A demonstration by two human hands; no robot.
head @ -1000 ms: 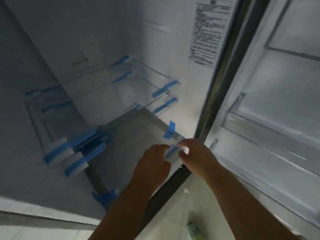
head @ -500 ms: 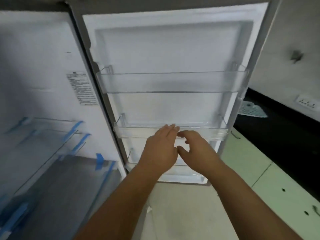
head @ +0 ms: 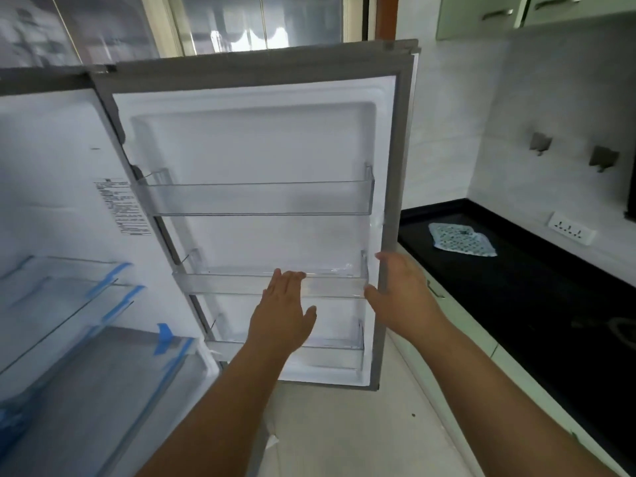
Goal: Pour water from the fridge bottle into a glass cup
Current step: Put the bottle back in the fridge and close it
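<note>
The fridge door (head: 261, 149) stands wide open with three clear door racks, all holding nothing. My left hand (head: 284, 313) is held flat with straight fingers in front of the middle rack (head: 241, 282), holding nothing. My right hand (head: 401, 294) reaches to the door's right edge (head: 395, 201), thumb and fingers spread on either side of it; how firmly it holds the edge does not show. No bottle and no glass cup appear in the head view.
The fridge interior (head: 51, 201) at left has glass shelves (head: 69, 297) with blue tape. A black countertop (head: 533, 287) runs along the right with a patterned cloth (head: 461, 239) on it and a wall socket (head: 571, 233) behind. Pale floor lies below.
The view swung from the fridge interior to the open door and rose. My hands have parted: the left stays by the middle rack, the right moved out to the door's edge.
</note>
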